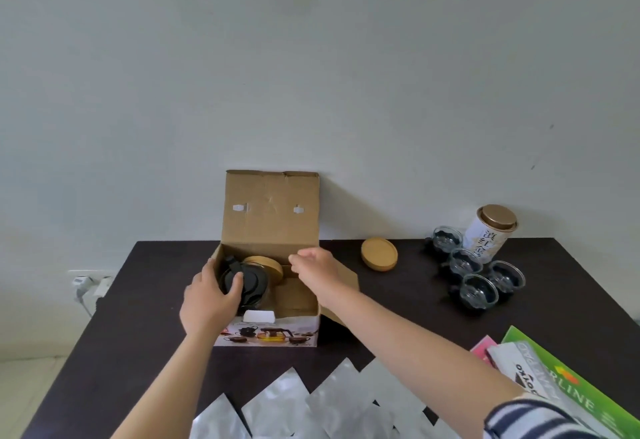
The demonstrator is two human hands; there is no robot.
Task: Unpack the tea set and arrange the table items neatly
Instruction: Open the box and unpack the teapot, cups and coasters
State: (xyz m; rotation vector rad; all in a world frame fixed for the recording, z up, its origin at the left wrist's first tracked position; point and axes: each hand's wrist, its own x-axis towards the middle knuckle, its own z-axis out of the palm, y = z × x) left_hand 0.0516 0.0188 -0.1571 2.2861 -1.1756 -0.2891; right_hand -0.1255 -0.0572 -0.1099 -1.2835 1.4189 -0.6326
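An open cardboard tea set box [270,216] stands on the dark table [156,300] with its lid flap up against the wall. Inside lies a glass teapot [247,281] with a black handle and a bamboo lid. My left hand [207,300] grips the teapot's black top at the box's left side. Over the right part of the box hovers my right hand [313,268], fingers loosely curled and holding nothing visible. Several glass cups [476,272] with dark bases stand at the right. A round bamboo coaster stack [379,254] lies between box and cups.
A white tea tin [490,234] with a gold lid stands behind the cups. Several silver foil pouches [311,404] lie along the near edge. A green pad and papers [561,379] sit at the near right. A wall socket with plugs [88,284] is left of the table.
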